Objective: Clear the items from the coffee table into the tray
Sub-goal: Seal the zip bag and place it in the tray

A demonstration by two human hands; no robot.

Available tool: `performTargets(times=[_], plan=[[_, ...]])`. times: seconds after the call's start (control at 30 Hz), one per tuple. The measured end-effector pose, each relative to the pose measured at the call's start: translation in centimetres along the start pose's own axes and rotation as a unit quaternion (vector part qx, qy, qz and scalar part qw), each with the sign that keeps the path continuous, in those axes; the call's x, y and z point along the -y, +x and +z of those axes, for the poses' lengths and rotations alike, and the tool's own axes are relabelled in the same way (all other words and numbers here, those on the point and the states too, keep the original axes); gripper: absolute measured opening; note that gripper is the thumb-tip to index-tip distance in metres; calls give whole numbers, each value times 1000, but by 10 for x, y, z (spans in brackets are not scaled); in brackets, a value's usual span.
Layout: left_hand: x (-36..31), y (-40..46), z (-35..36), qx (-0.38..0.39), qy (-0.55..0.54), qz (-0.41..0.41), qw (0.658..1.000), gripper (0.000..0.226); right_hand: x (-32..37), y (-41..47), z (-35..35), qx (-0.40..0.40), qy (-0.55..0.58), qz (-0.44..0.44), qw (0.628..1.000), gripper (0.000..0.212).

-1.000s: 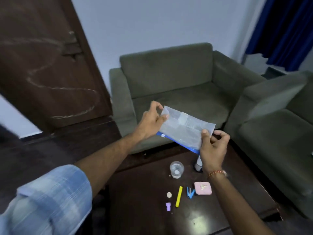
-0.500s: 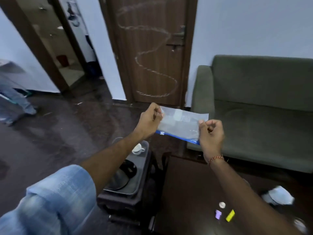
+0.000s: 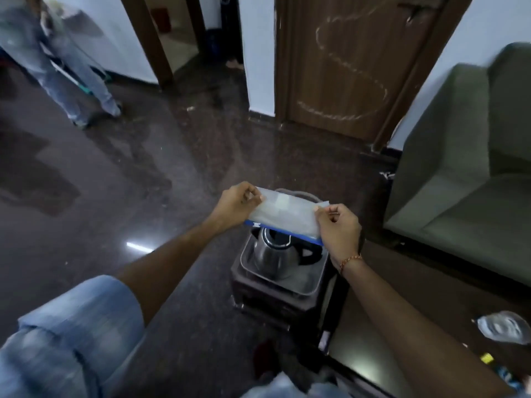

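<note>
A clear plastic zip bag (image 3: 286, 215) with a blue strip along its lower edge is stretched between both hands. My left hand (image 3: 237, 203) pinches its left end and my right hand (image 3: 337, 229) pinches its right end. The bag hangs just above a grey tray (image 3: 309, 284) that sits on a small dark side table (image 3: 275, 304). A steel kettle (image 3: 277, 255) with a black handle lies inside the tray. The dark coffee table (image 3: 373, 337) is at the lower right, with a crumpled clear wrapper (image 3: 502, 327) and small yellow (image 3: 487, 358) and blue (image 3: 505, 374) items on it.
A green sofa (image 3: 465, 179) stands to the right. A brown door (image 3: 353, 61) with chalk scribbles is straight ahead. A person's legs in jeans (image 3: 69, 70) stand at the far left on the dark glossy floor (image 3: 115, 182).
My view has swung left and down from the coffee table and sofa to the side table. Both hands have carried the bag over the tray, still holding its two ends.
</note>
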State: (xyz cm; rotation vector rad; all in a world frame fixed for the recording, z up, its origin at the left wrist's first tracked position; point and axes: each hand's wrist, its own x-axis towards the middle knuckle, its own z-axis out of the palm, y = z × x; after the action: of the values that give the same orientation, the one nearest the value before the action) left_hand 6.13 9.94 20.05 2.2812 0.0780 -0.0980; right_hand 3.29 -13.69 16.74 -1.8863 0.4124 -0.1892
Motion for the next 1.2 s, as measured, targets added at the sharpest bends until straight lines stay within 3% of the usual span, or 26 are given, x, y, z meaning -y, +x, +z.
performTargets(times=[0.1,0.23,0.43,0.6,0.77,0.87,1.0,1.1,1.2], plan=[[35,-18,-3,43,-32,-51,997,18,-15,-19,17,43,-49,25,998,23],[70,-40,0,107,-74,-129,983,19,-33,-49,26,68,-32,89,993,24],[101,-45,37,182,-83,-258,945,16,-73,-74,27,104,-19,248,963,33],[111,-32,66,203,-136,-362,900,12,-97,-62,38,71,-11,367,927,35],[126,-16,88,222,-163,-427,861,19,-122,-45,57,26,-18,436,899,6],[134,-8,97,236,-193,-447,841,13,-139,-39,67,14,-16,461,887,23],[145,4,114,190,-121,-419,880,3,-153,-29,77,14,-36,477,878,25],[150,10,124,154,7,-380,912,21,-162,-23,82,21,-48,478,877,30],[154,13,133,155,72,-364,915,35,-169,-19,87,34,-77,473,877,33]])
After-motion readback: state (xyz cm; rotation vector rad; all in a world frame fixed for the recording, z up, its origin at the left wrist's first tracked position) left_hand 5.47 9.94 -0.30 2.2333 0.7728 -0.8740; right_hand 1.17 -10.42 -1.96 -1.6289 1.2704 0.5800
